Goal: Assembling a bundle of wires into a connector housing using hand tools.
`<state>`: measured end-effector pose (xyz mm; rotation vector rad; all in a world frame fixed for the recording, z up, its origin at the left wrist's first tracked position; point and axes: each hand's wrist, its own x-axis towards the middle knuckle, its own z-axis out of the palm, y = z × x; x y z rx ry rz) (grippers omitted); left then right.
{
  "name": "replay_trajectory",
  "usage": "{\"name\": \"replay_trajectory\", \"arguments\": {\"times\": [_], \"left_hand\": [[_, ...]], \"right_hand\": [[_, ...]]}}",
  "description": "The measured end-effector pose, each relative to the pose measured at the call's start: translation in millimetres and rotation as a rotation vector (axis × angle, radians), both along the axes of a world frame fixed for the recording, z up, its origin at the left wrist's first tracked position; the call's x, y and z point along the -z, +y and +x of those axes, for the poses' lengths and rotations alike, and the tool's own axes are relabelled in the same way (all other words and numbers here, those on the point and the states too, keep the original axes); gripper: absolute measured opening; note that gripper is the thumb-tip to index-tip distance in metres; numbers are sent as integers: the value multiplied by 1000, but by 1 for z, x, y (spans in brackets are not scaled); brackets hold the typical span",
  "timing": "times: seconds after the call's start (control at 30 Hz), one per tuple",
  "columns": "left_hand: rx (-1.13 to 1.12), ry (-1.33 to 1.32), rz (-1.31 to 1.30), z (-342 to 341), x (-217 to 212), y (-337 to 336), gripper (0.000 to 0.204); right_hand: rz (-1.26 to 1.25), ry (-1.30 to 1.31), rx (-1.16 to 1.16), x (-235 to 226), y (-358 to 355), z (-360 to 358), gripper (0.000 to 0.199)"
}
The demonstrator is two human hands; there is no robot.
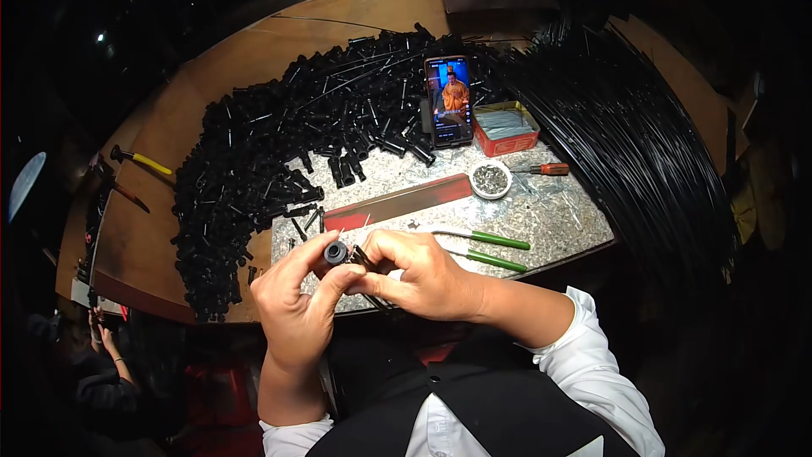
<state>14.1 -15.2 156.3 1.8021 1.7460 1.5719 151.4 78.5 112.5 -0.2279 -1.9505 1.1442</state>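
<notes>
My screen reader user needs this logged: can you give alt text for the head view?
The left hand holds a short black tube while the right hand presses a thin black part against it, above a speckled work board. Behind lie a heap of black tubes, a propped phone and a red tin.

my tube piece (336,252): black matt plastic | slab (541,211): speckled smooth stone | table (254,59): matt wood | bowl (491,179): shiny metal bits

My right hand (423,275) is covering most of the thin black rod (364,259) I am pinching, and my left hand (296,305) is hiding the black tube's (335,253) body. Beyond them, the black parts pile (254,161) is blurring into darkness.
</notes>
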Motion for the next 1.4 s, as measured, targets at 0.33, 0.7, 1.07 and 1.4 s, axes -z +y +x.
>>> {"name": "replay_trajectory", "arguments": {"times": [0.33,0.7,1.07,1.4], "left_hand": [[58,295,40,-7,7,-12,24],[6,374,51,-4,16,-25,20],[64,287,10,-10,26,-31,20],[-46,201,-22,-12,34,-33,21]], "right_hand": [[-81,-92,-219,17,-3,1,20],[-133,-45,-272,38,-7,-9,21],[-136,-108,-275,45,-11,-14,26],[-82,-15,-286,52,-16,-12,14]]}}
